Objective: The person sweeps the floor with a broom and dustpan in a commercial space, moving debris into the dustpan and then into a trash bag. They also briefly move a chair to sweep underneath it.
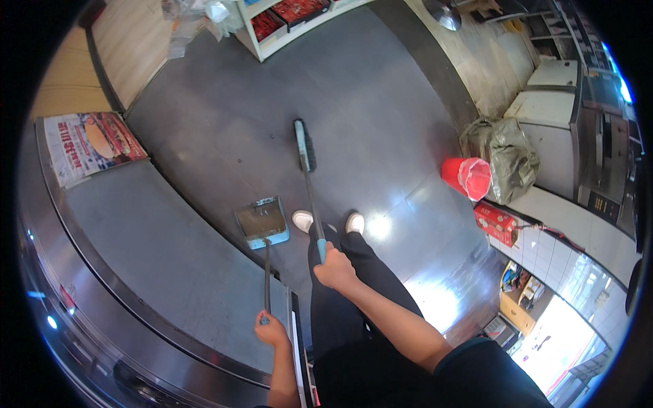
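My right hand (335, 266) grips the blue end of the long handle of a broom (309, 191). The broom's blue head with dark bristles (305, 145) rests on the grey floor (357, 97), ahead of my white shoes (354, 223). To the left, my left hand (271, 329) is closed around the top of a dustpan's handle (267, 280). The blue long-handled dustpan (262, 221) sits on the floor close to the counter's base, its open side facing away from me. Inside, its surface looks brownish; any loose dirt is too small to tell.
A steel-edged counter (168, 255) runs along my left, with a printed food poster (97, 143) at its far end. Ahead stands a white shelf unit (255, 43) holding red packets. On the right are a red bin (465, 176), an olive plastic bag (510, 158) and a red carton (495, 223).
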A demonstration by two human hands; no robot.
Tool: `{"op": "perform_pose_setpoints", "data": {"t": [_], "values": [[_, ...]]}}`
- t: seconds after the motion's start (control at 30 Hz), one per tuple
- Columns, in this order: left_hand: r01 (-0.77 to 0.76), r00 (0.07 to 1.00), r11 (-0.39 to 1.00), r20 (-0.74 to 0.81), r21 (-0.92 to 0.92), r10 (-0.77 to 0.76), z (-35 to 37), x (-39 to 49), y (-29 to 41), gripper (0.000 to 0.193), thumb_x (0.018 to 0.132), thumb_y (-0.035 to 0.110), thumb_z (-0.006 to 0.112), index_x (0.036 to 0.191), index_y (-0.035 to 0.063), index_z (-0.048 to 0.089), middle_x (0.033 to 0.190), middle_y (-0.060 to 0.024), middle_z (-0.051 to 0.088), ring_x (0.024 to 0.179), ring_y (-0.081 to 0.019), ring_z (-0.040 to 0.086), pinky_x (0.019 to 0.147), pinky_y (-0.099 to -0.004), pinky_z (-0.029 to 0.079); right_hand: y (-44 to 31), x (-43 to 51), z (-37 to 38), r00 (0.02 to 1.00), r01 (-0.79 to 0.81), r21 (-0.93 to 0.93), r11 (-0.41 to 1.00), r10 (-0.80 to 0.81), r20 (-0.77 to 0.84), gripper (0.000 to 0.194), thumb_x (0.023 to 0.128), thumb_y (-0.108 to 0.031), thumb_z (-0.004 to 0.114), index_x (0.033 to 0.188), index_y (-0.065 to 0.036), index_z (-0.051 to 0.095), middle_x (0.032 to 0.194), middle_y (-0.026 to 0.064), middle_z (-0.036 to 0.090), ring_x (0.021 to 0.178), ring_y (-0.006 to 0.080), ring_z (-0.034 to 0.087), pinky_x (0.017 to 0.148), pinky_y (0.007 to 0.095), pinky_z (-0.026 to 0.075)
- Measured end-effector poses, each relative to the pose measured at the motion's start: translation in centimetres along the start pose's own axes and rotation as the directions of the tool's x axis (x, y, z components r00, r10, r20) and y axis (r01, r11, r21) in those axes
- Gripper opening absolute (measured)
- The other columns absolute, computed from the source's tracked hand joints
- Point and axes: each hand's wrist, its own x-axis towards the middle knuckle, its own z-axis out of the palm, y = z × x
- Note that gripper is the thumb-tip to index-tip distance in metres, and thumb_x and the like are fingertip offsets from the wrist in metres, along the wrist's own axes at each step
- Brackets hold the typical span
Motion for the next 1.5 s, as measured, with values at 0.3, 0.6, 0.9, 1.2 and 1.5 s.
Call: {"op": "perform_pose_setpoints", "data": {"t": [0.3,0.6,0.9,1.2,1.5], "values": [[0.047,0.998,0.995,-0.028,-0.087,-0.049,0.0,0.5,-0.6,0.019,0.079,0.025,0.061,0.084,0.008,0.068,0.076,-0.0212,0.063,0.071,-0.0381,0.06,0.062,-0.045,0.045,-1.0,-1.6,-10.9,0.977,0.203,0.003,0.979,-0.203,0.059,0.052,0.064,-0.012,0.058,0.115,-0.006,0.055,0.083,0.0222,0.062,0.085,0.0373,0.06,0.074,0.0415,0.047],[0.373,0.926,0.925,-0.04,-0.069,-0.377,0.0,-5.3,5.8,0.024,0.08,0.03,0.06,0.089,0.0085,0.067,0.078,-0.019,0.064,0.073,-0.0375,0.06,0.064,-0.0436,0.047,-20.8,4.0,-21.7,0.753,0.396,-0.89,0.224,-0.634,0.175,0.063,0.064,-0.008,0.058,0.126,-0.011,0.044,0.072,0.0206,0.061,0.071,0.0376,0.061,0.064,0.0453,0.049],[0.752,0.632,0.617,-0.016,-0.232,-0.775,3.3,-13.0,20.6,0.023,0.083,0.023,0.059,0.088,0.0025,0.067,0.078,-0.0194,0.065,0.071,-0.0364,0.062,0.062,-0.0425,0.048,-40.1,22.1,-18.2,0.557,0.299,-0.757,-0.581,-0.538,0.633,0.072,0.07,-0.015,0.063,0.135,-0.01,0.033,0.076,0.0078,0.064,0.07,0.0249,0.064,0.06,0.0357,0.05],[0.871,0.343,0.275,0.103,-0.407,-0.934,7.7,-23.5,28.9,0.027,0.084,0.024,0.059,0.093,0.0004,0.067,0.088,-0.0175,0.066,0.082,-0.0308,0.064,0.074,-0.0373,0.049,-38.9,25.5,-25.6,0.682,0.171,-0.52,-0.837,-0.281,0.675,0.077,0.079,-0.01,0.054,0.143,-0.019,0.011,0.08,0.0071,0.064,0.074,0.024,0.064,0.062,0.0357,0.049],[0.857,0.149,0.075,0.106,-0.509,-0.983,14.8,-38.9,41.3,0.023,0.083,0.022,0.06,0.089,0.0009,0.067,0.084,-0.0163,0.066,0.081,-0.0302,0.064,0.072,-0.037,0.049,-29.4,21.7,-43.4,0.763,0.033,-0.387,-0.922,-0.227,0.606,0.074,0.079,-0.009,0.053,0.142,-0.019,0.015,0.079,0.0092,0.066,0.071,0.0245,0.066,0.06,0.0363,0.05]]}}
